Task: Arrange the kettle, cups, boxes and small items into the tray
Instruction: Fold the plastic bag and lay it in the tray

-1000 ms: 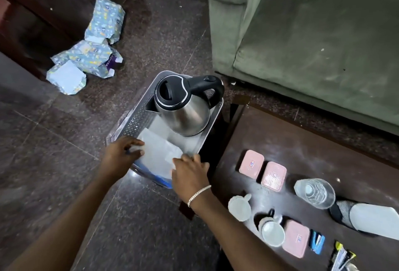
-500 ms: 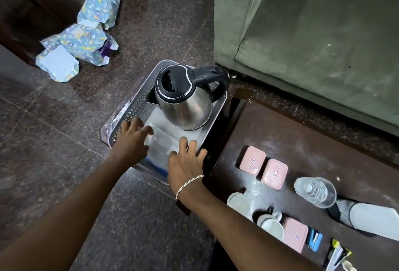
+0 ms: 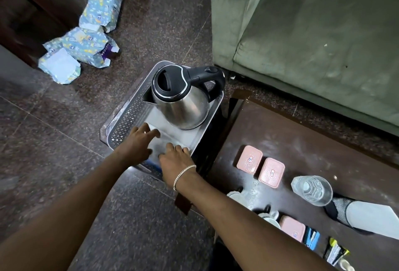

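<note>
A steel kettle (image 3: 181,102) with a black lid and handle stands at the far end of the grey perforated tray (image 3: 123,119). A white sheet (image 3: 170,139) lies on the tray floor in front of the kettle. My left hand (image 3: 138,143) and my right hand (image 3: 176,158) lie flat on this sheet with fingers spread, holding nothing. On the dark table (image 3: 302,141) to the right lie two pink boxes (image 3: 249,159) side by side and a third pink box (image 3: 292,228). Two white cups (image 3: 269,219) are partly hidden by my right arm.
A clear glass (image 3: 311,190), a blue small item (image 3: 312,237), sachets (image 3: 335,251) and a white-and-mesh object (image 3: 362,214) lie on the table. A green sofa (image 3: 302,33) stands behind. Patterned blue packs (image 3: 86,41) lie on the floor at the left.
Both hands have slid further into the tray along the white sheet, toward the kettle, and now lie flat on it. The kettle has not moved.
</note>
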The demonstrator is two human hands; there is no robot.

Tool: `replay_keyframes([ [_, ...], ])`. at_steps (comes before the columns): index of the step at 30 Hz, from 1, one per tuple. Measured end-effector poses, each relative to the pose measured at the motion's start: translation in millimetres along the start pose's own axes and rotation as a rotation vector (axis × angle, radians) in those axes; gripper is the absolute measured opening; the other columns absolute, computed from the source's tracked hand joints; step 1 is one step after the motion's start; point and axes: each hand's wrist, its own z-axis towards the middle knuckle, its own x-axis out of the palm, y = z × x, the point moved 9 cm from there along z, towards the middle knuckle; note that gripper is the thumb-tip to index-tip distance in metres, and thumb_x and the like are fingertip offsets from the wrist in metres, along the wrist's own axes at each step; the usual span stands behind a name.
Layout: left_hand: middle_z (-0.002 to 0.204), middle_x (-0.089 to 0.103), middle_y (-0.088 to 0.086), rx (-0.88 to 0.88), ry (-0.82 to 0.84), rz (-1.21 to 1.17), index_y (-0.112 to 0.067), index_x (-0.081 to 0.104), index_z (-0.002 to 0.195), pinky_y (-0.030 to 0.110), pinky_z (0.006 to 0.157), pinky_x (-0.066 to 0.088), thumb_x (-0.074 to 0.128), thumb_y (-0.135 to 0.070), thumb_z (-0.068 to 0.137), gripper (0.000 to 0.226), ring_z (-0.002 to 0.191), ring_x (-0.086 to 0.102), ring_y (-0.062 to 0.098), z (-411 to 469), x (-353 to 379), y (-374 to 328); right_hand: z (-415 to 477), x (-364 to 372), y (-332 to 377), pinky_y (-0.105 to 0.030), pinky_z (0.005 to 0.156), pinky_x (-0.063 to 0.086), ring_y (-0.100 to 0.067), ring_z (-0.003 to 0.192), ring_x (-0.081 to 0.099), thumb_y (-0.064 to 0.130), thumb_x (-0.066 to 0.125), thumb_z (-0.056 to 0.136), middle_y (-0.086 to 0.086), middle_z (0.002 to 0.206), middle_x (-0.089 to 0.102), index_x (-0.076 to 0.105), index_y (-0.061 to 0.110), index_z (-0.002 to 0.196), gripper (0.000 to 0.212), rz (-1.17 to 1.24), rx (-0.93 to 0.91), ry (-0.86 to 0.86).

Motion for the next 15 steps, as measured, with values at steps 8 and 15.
replay_keyframes([
  [8, 0.129, 0.056, 0.012, 0.076, -0.205, -0.119, -0.018, 0.062, 0.132, 0.048, 0.095, 0.051, 0.085, -0.022, 0.082, 0.055, 0.115, 0.057, 0.039, -32.5, -38.6, -40.7, -51.8, -55.3, -36.4, -0.045, 0.081, 0.048, -0.034, 0.094, 0.053, 0.020, 0.062, 0.083, -0.012, 0.115, 0.054, 0.065, 0.014, 0.108, 0.025, 0.167, -0.011, -0.305],
  [15, 0.125, 0.052, 0.007, 0.273, -0.285, -0.211, -0.017, 0.057, 0.133, 0.041, 0.092, 0.053, 0.083, -0.021, 0.081, 0.058, 0.109, 0.060, 0.033, -61.5, -45.3, -133.2, -133.2, -66.7, -108.1, -0.043, 0.089, 0.050, -0.031, 0.101, 0.055, 0.027, 0.068, 0.085, -0.008, 0.122, 0.052, 0.062, 0.017, 0.121, 0.037, 0.316, 0.072, -0.362],
])
